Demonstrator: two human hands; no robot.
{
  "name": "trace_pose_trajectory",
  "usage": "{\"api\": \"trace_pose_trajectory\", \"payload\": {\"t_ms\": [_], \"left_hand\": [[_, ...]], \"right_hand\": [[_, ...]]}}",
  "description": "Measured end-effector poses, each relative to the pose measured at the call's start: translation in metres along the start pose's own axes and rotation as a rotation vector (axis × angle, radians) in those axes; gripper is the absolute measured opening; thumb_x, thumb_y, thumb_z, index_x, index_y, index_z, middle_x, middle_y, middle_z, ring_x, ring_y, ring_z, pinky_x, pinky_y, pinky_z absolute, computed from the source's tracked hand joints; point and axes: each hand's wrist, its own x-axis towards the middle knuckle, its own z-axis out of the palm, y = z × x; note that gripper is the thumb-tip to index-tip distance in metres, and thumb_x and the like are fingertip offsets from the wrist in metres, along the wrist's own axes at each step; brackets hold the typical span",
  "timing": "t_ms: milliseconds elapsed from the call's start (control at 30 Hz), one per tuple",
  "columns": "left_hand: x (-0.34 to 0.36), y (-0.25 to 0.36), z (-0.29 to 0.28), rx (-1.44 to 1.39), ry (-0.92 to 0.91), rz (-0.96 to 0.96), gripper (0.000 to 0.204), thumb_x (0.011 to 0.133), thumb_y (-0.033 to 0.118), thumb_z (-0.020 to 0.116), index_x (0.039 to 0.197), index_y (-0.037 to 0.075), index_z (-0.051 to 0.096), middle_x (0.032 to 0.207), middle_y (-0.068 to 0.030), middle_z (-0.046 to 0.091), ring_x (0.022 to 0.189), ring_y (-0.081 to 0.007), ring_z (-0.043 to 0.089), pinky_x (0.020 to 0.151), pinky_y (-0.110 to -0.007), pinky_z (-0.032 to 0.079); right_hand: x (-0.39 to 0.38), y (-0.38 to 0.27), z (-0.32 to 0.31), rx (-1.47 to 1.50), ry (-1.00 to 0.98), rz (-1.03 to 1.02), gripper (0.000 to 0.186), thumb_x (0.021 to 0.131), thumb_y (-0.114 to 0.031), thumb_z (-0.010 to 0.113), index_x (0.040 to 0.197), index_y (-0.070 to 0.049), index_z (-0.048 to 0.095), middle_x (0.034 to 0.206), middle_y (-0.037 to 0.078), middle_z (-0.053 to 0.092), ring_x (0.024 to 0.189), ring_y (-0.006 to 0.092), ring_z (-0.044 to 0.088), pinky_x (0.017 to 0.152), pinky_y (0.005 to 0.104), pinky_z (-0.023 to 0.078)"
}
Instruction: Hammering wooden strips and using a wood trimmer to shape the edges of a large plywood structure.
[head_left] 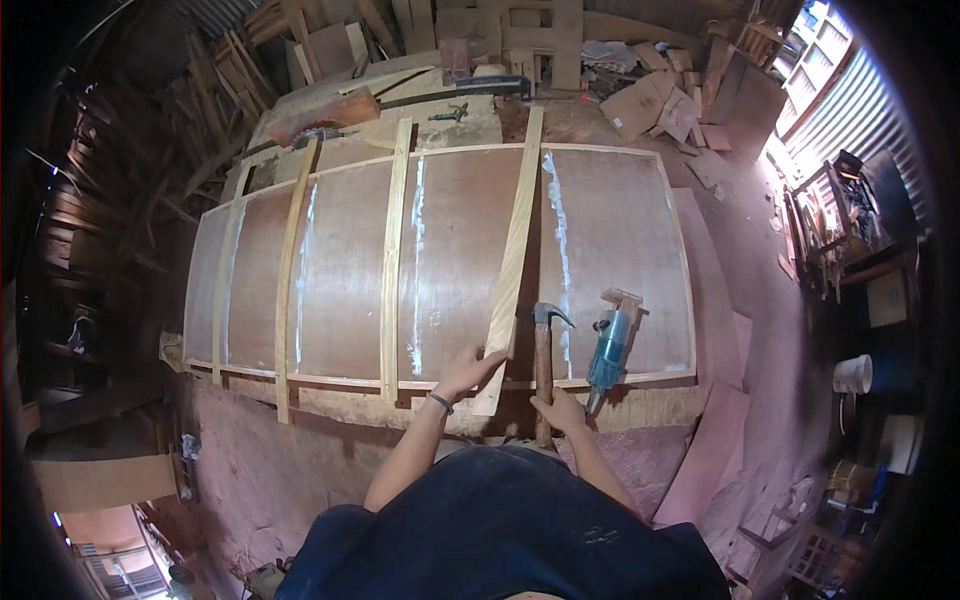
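Just beneath the fingers of our left hand [468,374] lies the near part of a long, pale, slanted wooden slat [515,250], which they are grasping as it crosses a broad, brown, rectangular plywood panel [460,250]. To the right of them, our right hand [564,411] has its fingers wrapped around the wooden handle of a dark-headed claw hammer [543,365].

As we judge it, the work is partway along. The thin, pale wooden edging [640,379] already runs around the panel, and white, glue-like streaks [418,270] are spread across it. To the left of the left fingers, three straighter pale slats [396,250] span the panel, yet streaks show beside them, so they seem unseated; whether any is fastened, we cannot tell. The slat in our grasp is out of line with the streak to its right, so aligning and fixing appear left to do.

Right of the hammer-holding fingers, a teal handheld power tool [609,350] rests on the panel.
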Motion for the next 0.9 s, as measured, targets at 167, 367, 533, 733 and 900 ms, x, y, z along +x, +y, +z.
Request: {"api": "trace_pose_trajectory", "payload": {"t_ms": [167, 367, 533, 733, 900], "left_hand": [[-0.031, 0.072, -0.009, -0.853, -0.181, 0.045, 0.035, 0.103, 0.033, 0.037, 0.115, 0.003, 0.051, 0.095, -0.0164, 0.069, 0.063, -0.0236, 0.067, 0.053, -0.032, 0.058], [-0.033, 0.151, -0.035, -1.228, -0.284, 0.251, 0.047, 0.104, 0.048, 0.03, 0.111, 0.007, 0.052, 0.089, -0.0103, 0.065, 0.065, -0.0173, 0.064, 0.051, -0.026, 0.055], [-0.023, 0.164, -0.043, -1.363, -0.435, 0.254, 0.047, 0.104, 0.045, 0.03, 0.111, 0.003, 0.05, 0.09, -0.017, 0.064, 0.075, -0.0266, 0.066, 0.061, -0.034, 0.058], [-0.054, 0.159, -0.042, -1.449, -0.456, 0.233, 0.052, 0.104, 0.044, 0.031, 0.112, -0.002, 0.052, 0.093, -0.0173, 0.065, 0.076, -0.0266, 0.066, 0.064, -0.034, 0.061], [-0.077, 0.145, -0.054, -1.428, -0.446, 0.314, 0.044, 0.106, 0.034, 0.031, 0.121, -0.003, 0.049, 0.104, -0.022, 0.064, 0.084, -0.0264, 0.068, 0.07, -0.032, 0.064]], "right_hand": [[-0.015, 0.051, 0.058, 0.118, 0.231, -0.057, 0.05, 0.088, -0.047, 0.062, 0.101, 0.001, 0.063, 0.1, 0.029, 0.066, 0.099, 0.0444, 0.063, 0.084, 0.0494, 0.049], [-0.032, 0.037, 0.104, 0.223, 0.472, 0.023, 0.056, 0.094, -0.052, 0.054, 0.112, 0.001, 0.059, 0.089, 0.032, 0.064, 0.087, 0.0477, 0.065, 0.074, 0.052, 0.051], [-0.061, 0.002, 0.124, 0.34, 0.467, 0.088, 0.05, 0.095, -0.045, 0.053, 0.119, -0.002, 0.056, 0.091, 0.029, 0.066, 0.079, 0.0433, 0.067, 0.069, 0.051, 0.052], [-0.099, -0.025, 0.128, 0.607, 0.243, 0.285, 0.051, 0.093, -0.04, 0.053, 0.129, -0.005, 0.047, 0.103, 0.03, 0.064, 0.087, 0.0425, 0.067, 0.074, 0.0506, 0.051], [-0.105, -0.026, 0.151, 0.357, 0.369, 0.116, 0.058, 0.094, -0.051, 0.049, 0.126, -0.001, 0.046, 0.111, 0.035, 0.059, 0.107, 0.0519, 0.055, 0.086, 0.0551, 0.047]]}}
